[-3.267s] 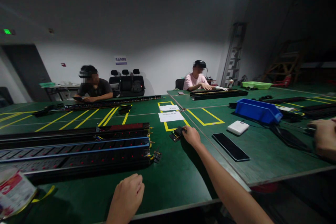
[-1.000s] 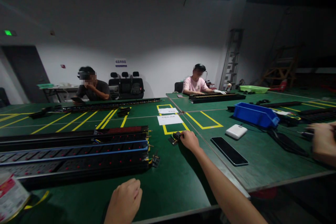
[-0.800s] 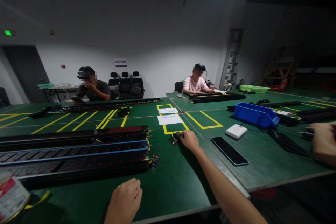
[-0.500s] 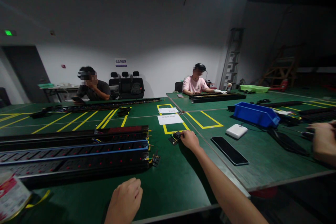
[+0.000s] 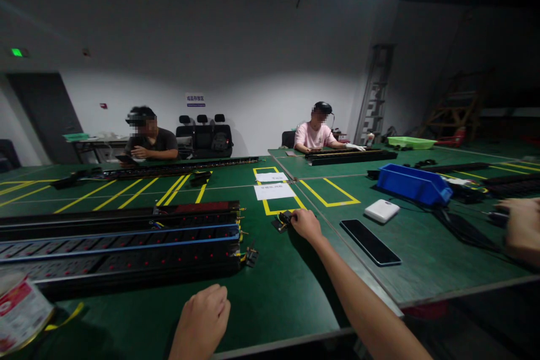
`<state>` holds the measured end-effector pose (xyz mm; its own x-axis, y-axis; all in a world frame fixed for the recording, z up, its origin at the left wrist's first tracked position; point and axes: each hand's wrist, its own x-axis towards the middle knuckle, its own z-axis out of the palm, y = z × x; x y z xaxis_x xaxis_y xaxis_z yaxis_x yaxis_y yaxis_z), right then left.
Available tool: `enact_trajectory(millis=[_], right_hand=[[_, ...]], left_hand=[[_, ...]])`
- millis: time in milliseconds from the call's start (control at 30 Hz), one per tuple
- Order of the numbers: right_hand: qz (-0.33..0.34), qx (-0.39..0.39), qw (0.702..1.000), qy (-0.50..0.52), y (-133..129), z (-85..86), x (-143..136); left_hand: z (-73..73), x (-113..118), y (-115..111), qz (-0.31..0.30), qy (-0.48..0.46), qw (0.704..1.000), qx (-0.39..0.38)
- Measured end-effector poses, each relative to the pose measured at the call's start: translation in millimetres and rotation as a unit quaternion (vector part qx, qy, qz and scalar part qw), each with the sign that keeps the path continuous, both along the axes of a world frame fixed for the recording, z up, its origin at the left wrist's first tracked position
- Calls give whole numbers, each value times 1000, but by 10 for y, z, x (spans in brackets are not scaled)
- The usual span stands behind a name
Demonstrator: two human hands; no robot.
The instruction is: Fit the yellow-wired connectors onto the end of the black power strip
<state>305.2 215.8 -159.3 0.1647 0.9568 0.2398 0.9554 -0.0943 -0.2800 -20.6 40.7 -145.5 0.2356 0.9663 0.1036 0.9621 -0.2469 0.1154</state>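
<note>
My right hand (image 5: 306,225) reaches over the green table, its fingers curled and pinched at the right end of a small black part with wires (image 5: 282,221). The fingertips partly cover that part. Nearer to me, my left hand (image 5: 203,318) rests on the table as a loose fist, with nothing showing in it. Beyond the left hand lie long black strips (image 5: 177,256) with rows of red dots, banded by blue edges. From their right end a small black connector (image 5: 252,257) sticks out on yellow-green wires.
A phone (image 5: 370,242), a white power bank (image 5: 381,211) and a blue bin (image 5: 413,183) lie to the right. White paper sheets (image 5: 275,191) are ahead; a tin (image 5: 23,315) stands front left. Two people sit across, and another person's hand (image 5: 523,228) is at far right.
My hands stay in place. The person at the far left has lowered a hand from the face. The view has shifted very slightly.
</note>
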Motion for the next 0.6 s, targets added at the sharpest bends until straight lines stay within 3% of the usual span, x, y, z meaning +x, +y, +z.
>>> enact_trajectory(millis=[600], right_hand=[[5,7,1000,-5,-3,-7,2]], left_hand=[[1,0,-5,2,-16,1000,2]])
